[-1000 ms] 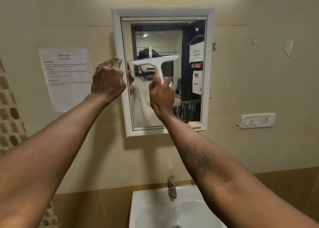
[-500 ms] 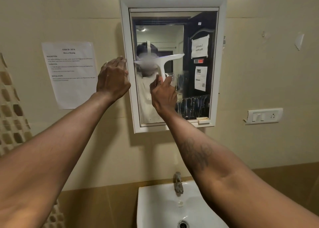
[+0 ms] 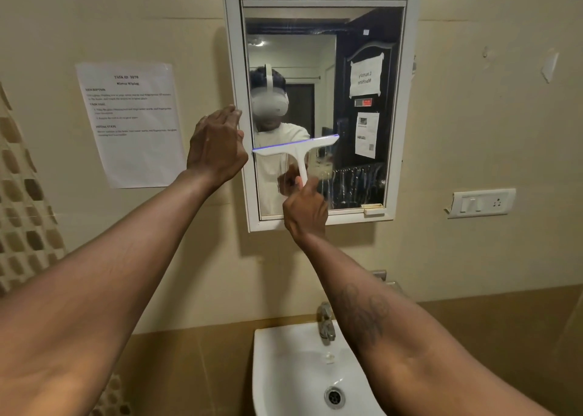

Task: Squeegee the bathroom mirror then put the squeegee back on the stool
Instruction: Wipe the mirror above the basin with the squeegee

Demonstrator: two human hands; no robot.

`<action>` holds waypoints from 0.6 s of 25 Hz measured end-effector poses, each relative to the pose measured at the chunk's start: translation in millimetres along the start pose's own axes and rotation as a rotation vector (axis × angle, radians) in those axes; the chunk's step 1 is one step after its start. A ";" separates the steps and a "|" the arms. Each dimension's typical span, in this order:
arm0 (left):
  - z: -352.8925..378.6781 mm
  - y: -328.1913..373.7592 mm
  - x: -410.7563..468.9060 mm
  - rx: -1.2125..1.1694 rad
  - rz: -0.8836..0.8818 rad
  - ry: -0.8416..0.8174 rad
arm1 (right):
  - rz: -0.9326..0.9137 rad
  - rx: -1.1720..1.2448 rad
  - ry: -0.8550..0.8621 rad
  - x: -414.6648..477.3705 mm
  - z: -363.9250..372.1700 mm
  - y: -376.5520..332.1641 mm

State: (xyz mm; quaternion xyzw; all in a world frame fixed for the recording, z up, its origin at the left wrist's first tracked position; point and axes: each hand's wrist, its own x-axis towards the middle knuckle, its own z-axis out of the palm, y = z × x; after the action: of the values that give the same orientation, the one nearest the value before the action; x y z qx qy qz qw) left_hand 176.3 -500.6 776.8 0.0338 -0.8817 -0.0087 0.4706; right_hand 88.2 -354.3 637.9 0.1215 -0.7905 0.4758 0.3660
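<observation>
so the biggest thing in front of you is the beige wall, both your arms reaching up at it. the mirror in its white frame hangs on it, and both hands are at the lower half of it. below your right forearm there's the white sink. off to the left of your left hand there's a printed sheet stuck to the wall.

your left hand is flat, fingers pretty much straight and together, with the tips resting on the left edge of the mirror frame. it holds nothing. your right hand is lower, down by the bottom edge of the frame, fingers and thumb curled round the handle of the squeegee.

the squeegee is white with a blue strip along the blade. the blade lies across the glass just above your right hand, its left end just beside your left hand, its right end tilted a little higher. wet streaks show on the glass to the right of your right hand.

well out to the right of that hand is a switch plate, and the tap peeks out just left of your right forearm.
</observation>
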 end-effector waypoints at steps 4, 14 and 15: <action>7.2 -0.5 -12.7 -0.012 -0.009 -0.019 | 0.031 -0.046 -0.047 -32.0 4.2 22.1; 13.8 -4.2 -39.9 0.006 -0.005 -0.040 | 0.138 -0.036 -0.142 -76.1 -5.0 39.4; 13.0 -4.8 -40.4 0.005 -0.004 -0.036 | 0.119 -0.007 -0.118 -71.9 -7.7 35.1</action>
State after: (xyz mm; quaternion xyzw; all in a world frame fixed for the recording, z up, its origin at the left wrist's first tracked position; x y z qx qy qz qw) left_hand 188.2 -502.9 735.9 0.0367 -0.8899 -0.0080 0.4547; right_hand 123.3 -340.9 566.9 0.1009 -0.8181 0.4860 0.2904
